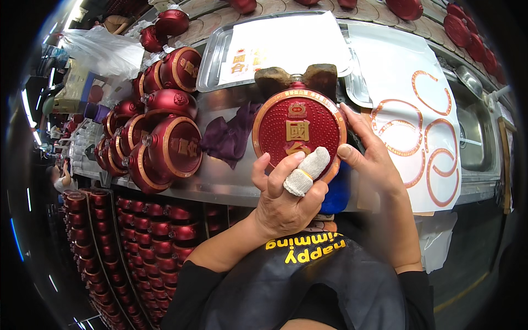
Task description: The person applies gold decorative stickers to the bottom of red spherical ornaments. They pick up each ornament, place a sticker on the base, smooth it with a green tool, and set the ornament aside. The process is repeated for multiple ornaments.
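At a steel desk [226, 180], right fingers [360, 127] hold the bottle [272, 125]; left fingers [276, 179] touch it, grip unclear. Best press evenly.

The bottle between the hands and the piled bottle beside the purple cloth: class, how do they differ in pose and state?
The bottle between the hands points its neck away from the person; the piled bottle points its neck left.
The first has the left hand over its lower edge and the right hand at its right edge; the piled bottle has no hand on it.
Both are dark red, with gold lettering and an orange band.
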A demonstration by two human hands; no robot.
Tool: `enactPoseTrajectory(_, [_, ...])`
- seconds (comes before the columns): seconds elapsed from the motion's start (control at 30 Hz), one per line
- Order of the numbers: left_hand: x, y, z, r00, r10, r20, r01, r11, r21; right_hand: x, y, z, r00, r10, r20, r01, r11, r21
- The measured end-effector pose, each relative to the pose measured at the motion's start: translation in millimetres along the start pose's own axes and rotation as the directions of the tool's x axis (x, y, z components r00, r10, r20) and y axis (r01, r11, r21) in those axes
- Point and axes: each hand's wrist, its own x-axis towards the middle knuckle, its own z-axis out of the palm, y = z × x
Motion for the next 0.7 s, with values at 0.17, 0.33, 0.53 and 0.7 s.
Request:
enactPoseTrajectory(0.17, [-6,-4,1,1.0,-0.006,-0.001,0.006,0.999,0.032,0,1,-2,0.998,0.045,0.036,-0.048,0.994,0.095])
enactPoseTrajectory(0.33, [-13,-9,-5,0.997,0.002,0.078,-0.003,1.0,0.014,0,0,0,0.999,0.034,0.036,-0.036,0.998,0.055])
enactPoseTrajectory(0.53, [-22,-13,-11,0.997,-0.06,0.043,0.058,0.998,0.04,0,0,3,0.999,0.033,-0.007,-0.033,0.998,0.049])
enactPoseTrajectory(0.7, [-29,-24,-17,0.988,-0.157,-0.005,0.157,0.987,0.03,-6,1,6,0.998,0.037,-0.045,-0.035,0.999,0.032])
